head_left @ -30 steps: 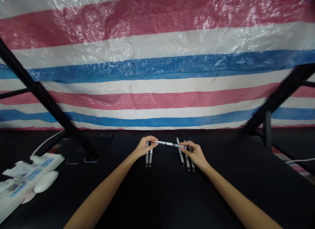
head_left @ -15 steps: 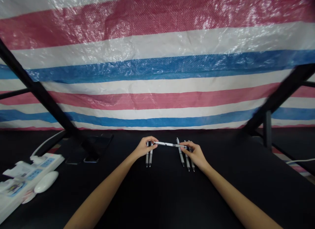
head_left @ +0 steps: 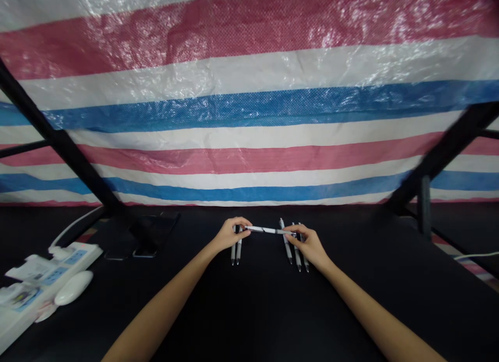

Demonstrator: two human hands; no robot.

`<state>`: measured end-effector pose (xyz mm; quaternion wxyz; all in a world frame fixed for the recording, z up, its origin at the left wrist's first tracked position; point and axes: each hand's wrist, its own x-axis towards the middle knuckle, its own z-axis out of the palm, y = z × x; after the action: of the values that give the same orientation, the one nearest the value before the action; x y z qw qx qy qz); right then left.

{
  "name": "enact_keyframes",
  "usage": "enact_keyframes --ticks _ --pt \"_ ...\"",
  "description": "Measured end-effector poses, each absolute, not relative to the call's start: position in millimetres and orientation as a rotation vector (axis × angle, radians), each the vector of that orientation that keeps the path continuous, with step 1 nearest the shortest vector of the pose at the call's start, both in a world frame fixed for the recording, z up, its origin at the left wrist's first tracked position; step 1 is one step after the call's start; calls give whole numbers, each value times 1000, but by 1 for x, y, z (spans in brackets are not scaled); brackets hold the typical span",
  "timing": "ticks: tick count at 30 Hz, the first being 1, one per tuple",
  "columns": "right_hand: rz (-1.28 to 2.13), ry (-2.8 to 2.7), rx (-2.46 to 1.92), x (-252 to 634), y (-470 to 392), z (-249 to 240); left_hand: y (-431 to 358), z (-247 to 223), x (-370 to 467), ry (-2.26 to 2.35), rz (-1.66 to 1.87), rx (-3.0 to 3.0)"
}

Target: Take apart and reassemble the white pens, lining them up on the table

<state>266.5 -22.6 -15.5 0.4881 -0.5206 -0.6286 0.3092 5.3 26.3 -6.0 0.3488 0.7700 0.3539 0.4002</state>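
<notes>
A white and grey pen (head_left: 265, 229) is held sideways above the table between my two hands. My left hand (head_left: 231, 233) pinches its left end, and my right hand (head_left: 306, 241) pinches the grey right end. Below my left hand lie two pens (head_left: 236, 253) side by side, their upper parts partly hidden by the fingers. Three more pens (head_left: 287, 250) lie next to each other at my right hand, which covers parts of them. All the lying pens point toward me.
A white power strip (head_left: 50, 279) with plugs sits at the left, a white computer mouse (head_left: 74, 288) beside it. Dark phone-like objects (head_left: 145, 252) lie near a black slanted post (head_left: 89, 175). Another post (head_left: 432, 164) stands right. Striped plastic sheeting (head_left: 249, 107) hangs behind the black table (head_left: 249, 310).
The held pen has turned slightly about its length, so its dark marking looks different. Both hands stay in nearly the same place, and the lying pens have not moved.
</notes>
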Motion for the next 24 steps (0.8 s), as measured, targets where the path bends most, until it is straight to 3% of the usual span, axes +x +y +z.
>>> enact_keyframes --ticks 24 --pt "766 -1574 -1236 263 -25 -15 26 -5 4 959 1023 2037"
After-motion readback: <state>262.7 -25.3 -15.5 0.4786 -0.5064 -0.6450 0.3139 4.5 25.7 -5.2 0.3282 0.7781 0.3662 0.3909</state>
